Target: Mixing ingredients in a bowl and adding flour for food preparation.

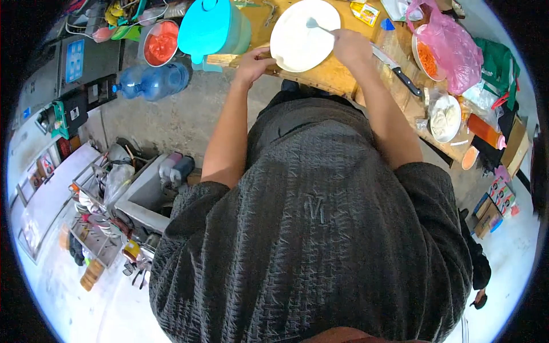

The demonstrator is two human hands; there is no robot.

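Observation:
A white oval plate lies at the near edge of the wooden table. My left hand touches its left rim, thumb and fingers at the edge. In my right hand is a metal fork, its head over the middle of the plate; whether it touches the surface I cannot tell. Something pale, hard to make out, shows on the plate near my left thumb. Just right of my right hand lies a knife with a black handle.
Left of the plate stands a turquoise-lidded container, with a bowl of red food beyond. At right are a bowl of shredded orange food, a pink plastic bag, a white bowl and an orange-red bottle. A person appears far right.

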